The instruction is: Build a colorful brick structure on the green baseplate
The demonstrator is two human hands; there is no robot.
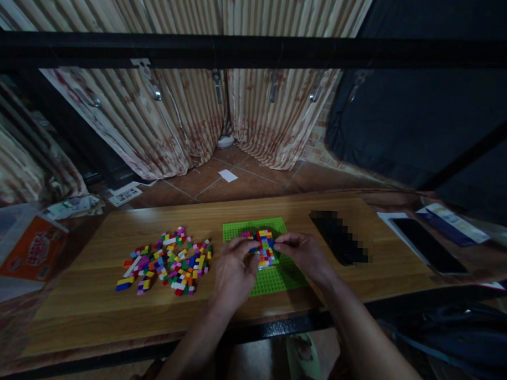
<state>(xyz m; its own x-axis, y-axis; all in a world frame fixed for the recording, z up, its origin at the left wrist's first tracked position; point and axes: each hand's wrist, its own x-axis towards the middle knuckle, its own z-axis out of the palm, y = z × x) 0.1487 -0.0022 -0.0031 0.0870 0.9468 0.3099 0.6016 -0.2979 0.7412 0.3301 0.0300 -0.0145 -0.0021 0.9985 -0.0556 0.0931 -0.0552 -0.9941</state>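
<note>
A block of multicoloured toy bricks (268, 258) stands on a green studded baseplate (270, 285) in the middle of the wooden table. My left hand (235, 270) is at the left side of this block, its fingers and thumb curled in toward each other. Whatever lies between them is hidden by the hand. On the other side, my right hand (304, 257) has thumb and forefinger pinched together at the block's right edge, beside a blue brick. Anything in that pinch is too small to make out. Left of the plate, many loose bricks (176, 265) lie in a spread pile.
A black, partly pixelated flat object (335, 240) lies on the table (87, 311) right of the plate. Further right is a dark phone-like slab (428, 246). A clear plastic bin (6, 226) with an orange package (31, 249) stands at the left. A black bar (258, 51) crosses beyond the table.
</note>
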